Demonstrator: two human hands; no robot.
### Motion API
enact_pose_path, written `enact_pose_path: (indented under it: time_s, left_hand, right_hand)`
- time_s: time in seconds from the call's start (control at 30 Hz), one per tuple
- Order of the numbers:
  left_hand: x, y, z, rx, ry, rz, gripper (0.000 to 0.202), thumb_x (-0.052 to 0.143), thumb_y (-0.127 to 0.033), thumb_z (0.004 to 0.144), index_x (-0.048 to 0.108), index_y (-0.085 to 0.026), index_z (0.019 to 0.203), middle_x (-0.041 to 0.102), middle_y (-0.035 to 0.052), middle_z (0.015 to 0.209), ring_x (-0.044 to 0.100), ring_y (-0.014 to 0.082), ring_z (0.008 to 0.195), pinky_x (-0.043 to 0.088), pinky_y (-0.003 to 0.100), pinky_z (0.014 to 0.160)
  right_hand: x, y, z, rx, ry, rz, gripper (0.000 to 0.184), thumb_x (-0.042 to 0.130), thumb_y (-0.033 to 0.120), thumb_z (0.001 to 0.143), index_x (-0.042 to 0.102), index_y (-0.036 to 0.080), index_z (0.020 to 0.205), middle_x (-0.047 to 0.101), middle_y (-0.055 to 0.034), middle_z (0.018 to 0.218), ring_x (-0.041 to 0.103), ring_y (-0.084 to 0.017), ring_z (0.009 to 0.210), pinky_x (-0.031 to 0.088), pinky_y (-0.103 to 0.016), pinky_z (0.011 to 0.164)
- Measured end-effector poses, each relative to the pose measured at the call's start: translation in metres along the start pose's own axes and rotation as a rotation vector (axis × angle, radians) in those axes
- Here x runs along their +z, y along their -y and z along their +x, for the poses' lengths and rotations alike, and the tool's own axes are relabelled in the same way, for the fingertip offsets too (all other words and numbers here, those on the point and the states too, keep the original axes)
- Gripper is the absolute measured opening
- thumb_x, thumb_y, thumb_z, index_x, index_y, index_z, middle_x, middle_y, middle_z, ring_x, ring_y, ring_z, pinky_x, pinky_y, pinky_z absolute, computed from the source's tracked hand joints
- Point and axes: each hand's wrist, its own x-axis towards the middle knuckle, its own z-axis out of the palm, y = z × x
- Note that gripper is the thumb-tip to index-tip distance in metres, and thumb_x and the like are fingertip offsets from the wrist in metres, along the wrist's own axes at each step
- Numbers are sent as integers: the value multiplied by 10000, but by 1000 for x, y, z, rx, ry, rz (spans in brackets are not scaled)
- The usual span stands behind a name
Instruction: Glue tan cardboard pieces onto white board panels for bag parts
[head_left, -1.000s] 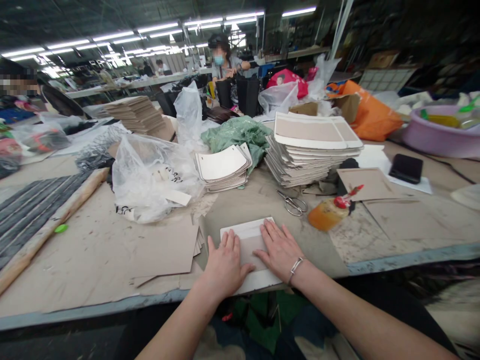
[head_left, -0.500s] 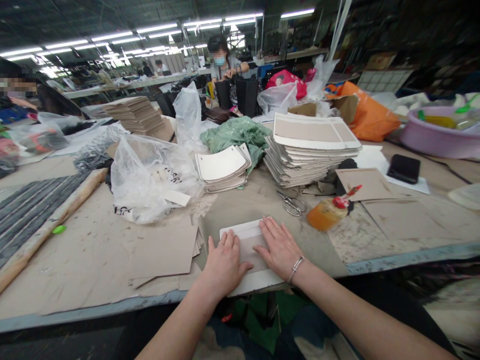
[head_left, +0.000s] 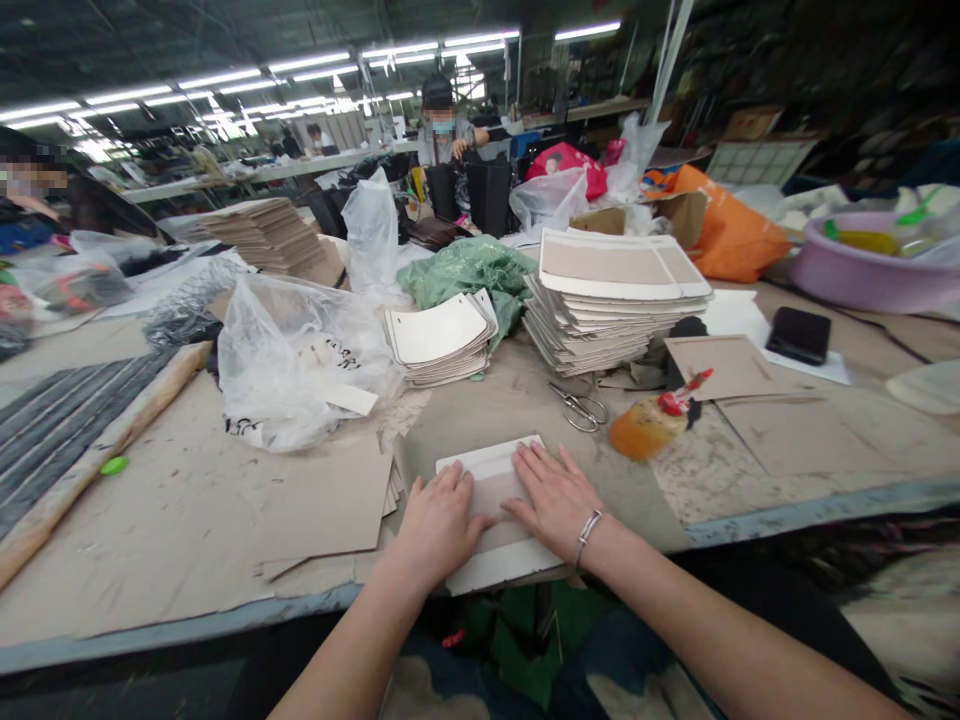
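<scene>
At our far left, we are seeing grey striped material (head_left: pixel 67 415) lying beside a wooden pole (head_left: pixel 135 420). Further right, a clear plastic bag (head_left: pixel 281 350) is slumping on the table (head_left: pixel 180 540), and loose cardboard sheets (head_left: pixel 330 510) are lying between it and the front edge. Next, we are holding our left hand (head_left: pixel 437 515) palm down, fingers extended and thumb pointing inward; it is gripping nothing and is resting along the left side of a white-bordered beige panel (head_left: pixel 493 492). That panel is lying flat on an olive sheet (head_left: pixel 637 510), straight in front of us, its near end reaching the table's front edge. Its longer axis, as we are judging it, is running away from our body, the far end leaning slightly left, so our hands are facing each other across it. Neither hand is nearer: both are touching it. Our right hand (head_left: pixel 559 500) is lying just as flat, fingers a little apart and pointing toward the panel's far right corner, with nothing in its grasp. Beyond it, scissors (head_left: pixel 568 398), an amber glue jar (head_left: pixel 641 432) and a black phone (head_left: pixel 799 335) are lying rightward, and a lilac basin (head_left: pixel 862 270) is standing farthest right.
</scene>
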Motion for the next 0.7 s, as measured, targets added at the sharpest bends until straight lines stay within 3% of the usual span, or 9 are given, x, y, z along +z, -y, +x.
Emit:
enact_pose_path:
  time_s: [0.17, 0.27, 0.4, 0.53, 0.7]
  left_hand:
    - [-3, -1, 0, 11, 62, 16, 550, 448, -289, 792, 414, -125, 1315, 381, 166, 1407, 418, 304, 1236, 319, 552, 996]
    - [-4, 0, -1, 19, 98, 21, 627, 464, -221, 732, 377, -125, 1346, 350, 153, 1431, 362, 303, 1282, 311, 548, 1007]
    - [-4, 1, -1, 14, 63, 14, 509, 420, -287, 812, 440, -130, 1296, 376, 164, 1413, 381, 311, 1268, 327, 557, 988]
    - [-2, 0, -2, 14, 36, -5, 516, 473, -380, 819, 454, -144, 1278, 382, 168, 1407, 382, 318, 1264, 328, 561, 985]
    - [-2, 1, 0, -7, -9, -41, 458, 508, -408, 812, 517, -175, 1206, 443, 140, 1367, 465, 304, 1191, 350, 533, 978]
  right_hand:
    - [-3, 24, 11, -194, 1, 111, 750, 198, 649, 875, 297, 130, 1408, 269, -89, 1464, 148, -224, 1369, 64, -461, 1120]
    - [1, 30, 18, -224, 46, 126, 762, 188, 653, 873, 295, 119, 1406, 284, -98, 1456, 176, -215, 1362, 60, -462, 1121]
    - [6, 16, 15, -119, 33, 67, 758, 205, 647, 874, 295, 113, 1404, 283, -98, 1455, 184, -230, 1360, 66, -496, 1113]
    - [4, -9, 7, 39, 24, -17, 732, 256, 623, 879, 310, 110, 1398, 294, -106, 1450, 196, -260, 1354, 79, -527, 1101]
    - [0, -26, 2, 174, -6, -30, 678, 325, 544, 893, 352, 69, 1377, 285, -141, 1453, 215, -265, 1345, 214, -435, 1086]
